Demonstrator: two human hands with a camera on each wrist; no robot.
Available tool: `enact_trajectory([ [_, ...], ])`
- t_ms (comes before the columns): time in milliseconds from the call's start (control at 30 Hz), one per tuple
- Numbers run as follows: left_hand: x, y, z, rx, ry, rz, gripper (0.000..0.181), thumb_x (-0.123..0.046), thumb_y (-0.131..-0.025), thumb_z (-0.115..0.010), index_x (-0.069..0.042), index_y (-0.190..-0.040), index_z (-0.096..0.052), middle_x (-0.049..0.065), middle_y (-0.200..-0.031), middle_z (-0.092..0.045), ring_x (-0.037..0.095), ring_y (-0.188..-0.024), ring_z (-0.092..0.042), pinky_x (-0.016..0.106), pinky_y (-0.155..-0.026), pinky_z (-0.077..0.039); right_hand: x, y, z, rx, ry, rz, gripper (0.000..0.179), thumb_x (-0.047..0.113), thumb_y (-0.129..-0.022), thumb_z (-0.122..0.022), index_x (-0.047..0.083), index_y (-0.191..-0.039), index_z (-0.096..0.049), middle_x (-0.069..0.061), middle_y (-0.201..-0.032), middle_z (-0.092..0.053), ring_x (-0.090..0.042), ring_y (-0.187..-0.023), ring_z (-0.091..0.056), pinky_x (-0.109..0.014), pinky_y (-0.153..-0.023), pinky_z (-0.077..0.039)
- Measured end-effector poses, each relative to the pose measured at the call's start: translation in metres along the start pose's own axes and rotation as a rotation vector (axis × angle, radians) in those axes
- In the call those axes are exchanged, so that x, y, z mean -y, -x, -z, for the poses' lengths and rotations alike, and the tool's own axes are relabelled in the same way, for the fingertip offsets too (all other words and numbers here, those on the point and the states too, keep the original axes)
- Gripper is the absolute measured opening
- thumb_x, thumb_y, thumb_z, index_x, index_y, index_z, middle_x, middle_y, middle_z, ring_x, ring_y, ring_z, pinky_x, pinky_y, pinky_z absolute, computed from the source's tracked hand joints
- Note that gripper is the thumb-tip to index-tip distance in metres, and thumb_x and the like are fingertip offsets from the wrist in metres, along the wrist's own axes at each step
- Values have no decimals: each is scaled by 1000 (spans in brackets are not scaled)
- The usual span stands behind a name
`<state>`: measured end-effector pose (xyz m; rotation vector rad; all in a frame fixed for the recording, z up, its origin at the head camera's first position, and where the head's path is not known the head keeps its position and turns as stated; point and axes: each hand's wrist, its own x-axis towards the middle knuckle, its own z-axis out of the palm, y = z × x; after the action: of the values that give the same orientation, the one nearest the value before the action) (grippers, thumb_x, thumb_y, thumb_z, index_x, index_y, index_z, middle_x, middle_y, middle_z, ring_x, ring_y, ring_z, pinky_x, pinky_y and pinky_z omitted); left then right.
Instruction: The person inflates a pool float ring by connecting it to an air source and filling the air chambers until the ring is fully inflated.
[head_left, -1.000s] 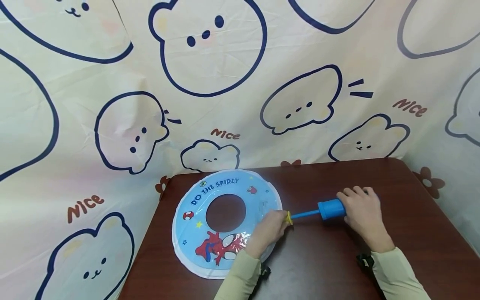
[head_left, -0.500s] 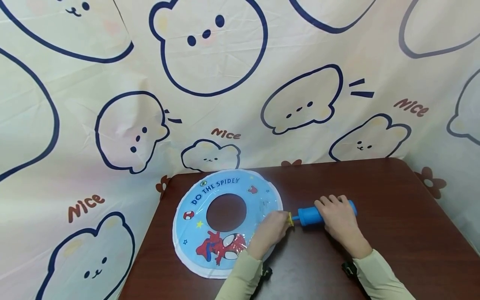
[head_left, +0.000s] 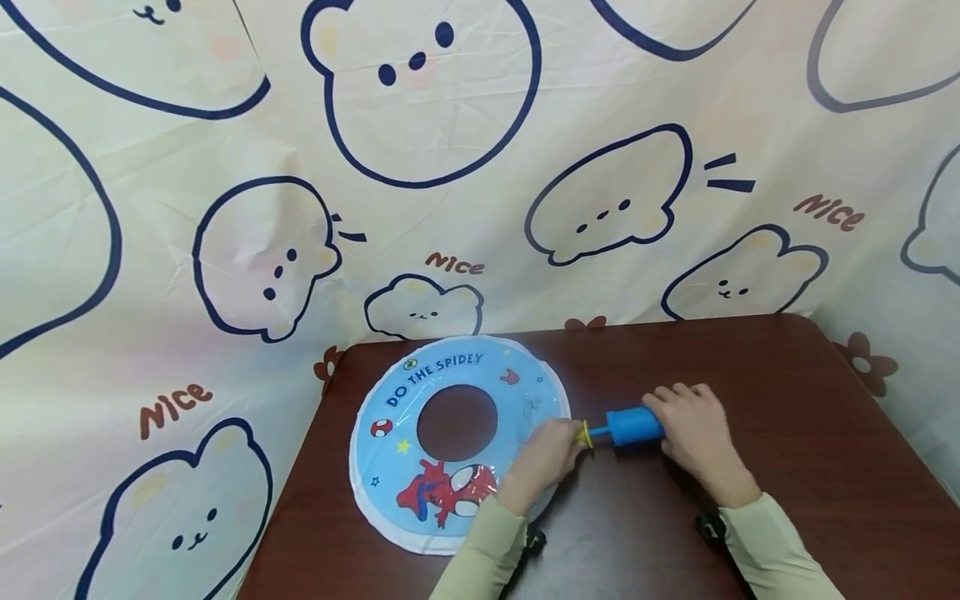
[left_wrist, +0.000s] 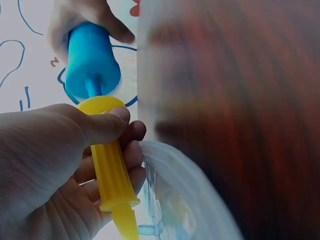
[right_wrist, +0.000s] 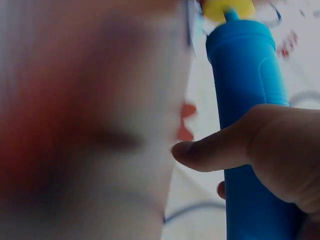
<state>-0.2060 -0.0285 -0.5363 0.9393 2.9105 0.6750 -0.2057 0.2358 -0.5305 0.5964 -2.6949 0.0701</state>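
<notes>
A blue hand air pump [head_left: 633, 426] with a yellow handle end [left_wrist: 111, 170] spans both hands above the table. My left hand [head_left: 545, 458] holds the yellow end, thumb on its flange, in the left wrist view. My right hand [head_left: 697, 433] grips the blue barrel [right_wrist: 245, 70], fingers wrapped round it. A short length of blue rod [left_wrist: 93, 86] shows between barrel and flange. The left hand lies over the right edge of a light blue inflatable swim ring [head_left: 390, 475] printed with a red spider figure. Whether the yellow tip sits in a valve I cannot tell.
The ring lies on a dark brown table [head_left: 630, 533], left of the middle. Behind the table hangs a pale cloth [head_left: 450, 225] with bear drawings. A dark wrist strap [head_left: 710, 527] shows at the right sleeve.
My right hand first slid the barrel left towards the yellow end, covering most of the rod, then drew back slightly right. The left hand and ring have stayed nearly in place.
</notes>
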Motion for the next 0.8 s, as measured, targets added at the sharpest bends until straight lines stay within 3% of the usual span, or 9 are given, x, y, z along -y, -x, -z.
enact_trajectory([
  [200,1,0,2,-3,-5,5,12,-16,-104,-71,-10,-93,-70,-4,-76,-64,6,-66,-52,14,-63,-46,-43,9,21,7,7,-103,55,6,-58,-96,6,-108,-74,-17,-104,-76,-40,-98,-65,-61,-91,-48],
  [333,2,-1,1,3,-4,8,11,-16,-104,-71,-11,-94,-71,-4,-77,-64,5,-66,-52,13,-63,-46,-52,11,27,16,23,-121,57,8,-59,-97,4,-111,-75,-19,-107,-76,-42,-100,-65,-63,-92,-47],
  [500,2,-2,1,2,-19,-1,10,-16,-104,-70,-12,-95,-70,-4,-77,-64,4,-67,-53,12,-63,-46,-36,3,23,84,51,-104,60,14,-64,-100,5,-117,-73,-19,-112,-74,-43,-104,-65,-66,-94,-47],
  [800,2,-1,1,24,-14,25,8,-17,-102,-74,-12,-96,-74,-4,-80,-69,4,-70,-60,11,-68,-51,2,-3,9,64,79,-21,54,13,-65,-99,6,-111,-72,-15,-105,-74,-38,-96,-67,-62,-88,-50],
])
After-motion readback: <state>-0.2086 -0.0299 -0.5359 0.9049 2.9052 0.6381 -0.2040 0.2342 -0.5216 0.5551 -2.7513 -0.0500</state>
